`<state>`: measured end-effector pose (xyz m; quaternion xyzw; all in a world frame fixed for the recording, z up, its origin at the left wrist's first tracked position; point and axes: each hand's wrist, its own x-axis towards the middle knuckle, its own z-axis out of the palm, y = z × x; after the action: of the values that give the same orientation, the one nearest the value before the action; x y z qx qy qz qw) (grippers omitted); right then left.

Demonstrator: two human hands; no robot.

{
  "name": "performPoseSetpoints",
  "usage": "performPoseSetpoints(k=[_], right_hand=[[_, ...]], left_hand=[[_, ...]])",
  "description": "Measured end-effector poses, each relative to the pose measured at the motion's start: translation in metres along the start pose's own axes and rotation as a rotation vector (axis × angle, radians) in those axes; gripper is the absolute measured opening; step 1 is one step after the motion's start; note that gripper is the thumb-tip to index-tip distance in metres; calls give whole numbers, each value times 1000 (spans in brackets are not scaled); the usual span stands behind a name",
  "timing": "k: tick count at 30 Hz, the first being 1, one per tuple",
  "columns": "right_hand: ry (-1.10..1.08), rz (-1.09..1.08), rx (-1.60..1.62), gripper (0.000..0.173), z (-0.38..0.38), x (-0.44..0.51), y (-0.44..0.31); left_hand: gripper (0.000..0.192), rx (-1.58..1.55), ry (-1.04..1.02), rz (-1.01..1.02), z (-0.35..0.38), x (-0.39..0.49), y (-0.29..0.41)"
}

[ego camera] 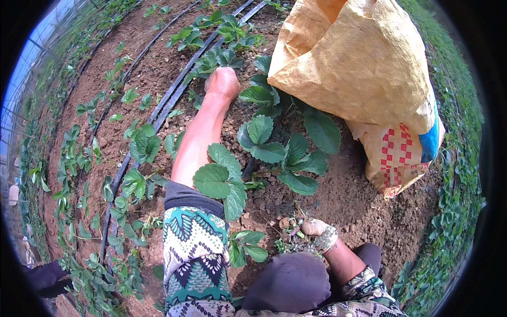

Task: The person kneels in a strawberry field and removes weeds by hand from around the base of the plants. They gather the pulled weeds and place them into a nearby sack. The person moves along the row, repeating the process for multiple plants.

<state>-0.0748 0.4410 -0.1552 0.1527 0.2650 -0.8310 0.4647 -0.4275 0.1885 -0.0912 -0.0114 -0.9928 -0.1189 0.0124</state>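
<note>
My left hand point(222, 84) reaches forward to a low strawberry plant point(212, 62) beside the black drip lines. Its back faces me and the fingers are hidden, so what they touch cannot be told. Close to my knee, my right hand point(317, 230) is closed around a clump of small weeds point(295, 235) with roots and soil on them. Whether that hand is gloved or just dirty is unclear. Between my arms grow larger strawberry plants point(261, 136) with broad toothed leaves, one leaf cluster point(220, 180) overlapping my left forearm.
A large yellowish woven sack point(356, 63) with red checks stands at front right, leaning over some leaves. Black drip lines point(170, 97) run along the brown soil point(344, 190) to my left. More plant rows point(459, 190) border both sides. Another person's dark-clothed leg point(45, 277) shows at lower left.
</note>
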Motion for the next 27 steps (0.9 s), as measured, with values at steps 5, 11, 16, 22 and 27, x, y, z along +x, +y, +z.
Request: performPoseSetpoints(k=[5, 11, 16, 22, 27], right_hand=[[-29, -5, 65, 84, 0, 3, 3], [-8, 23, 145, 84, 11, 0, -2], [17, 36, 132, 86, 12, 0, -3], [1, 20, 135, 88, 8, 0, 1], [77, 11, 147, 83, 10, 0, 2]], left_hand=[[40, -16, -16, -90, -24, -13, -33], [30, -752, -80, -168, -52, -55, -83], [36, -324, -125, 121, -37, -62, -62], [20, 123, -129, 348, -8, -54, -29], [23, 21, -69, 364, -1, -46, -32]])
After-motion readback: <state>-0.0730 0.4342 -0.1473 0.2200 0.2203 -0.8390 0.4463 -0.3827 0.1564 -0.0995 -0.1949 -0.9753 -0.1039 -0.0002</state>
